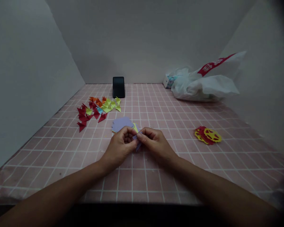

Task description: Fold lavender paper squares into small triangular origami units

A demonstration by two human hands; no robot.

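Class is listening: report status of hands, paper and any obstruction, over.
Left hand, right hand: fingers pinching small purple paper. Purple-topped paper stack just beyond. Nothing seen blocking the hands.

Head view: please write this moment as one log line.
left hand: holds purple paper | right hand: holds same paper | beyond: paper stack

Matt paper piece, crinkled plastic bag, smooth glossy phone
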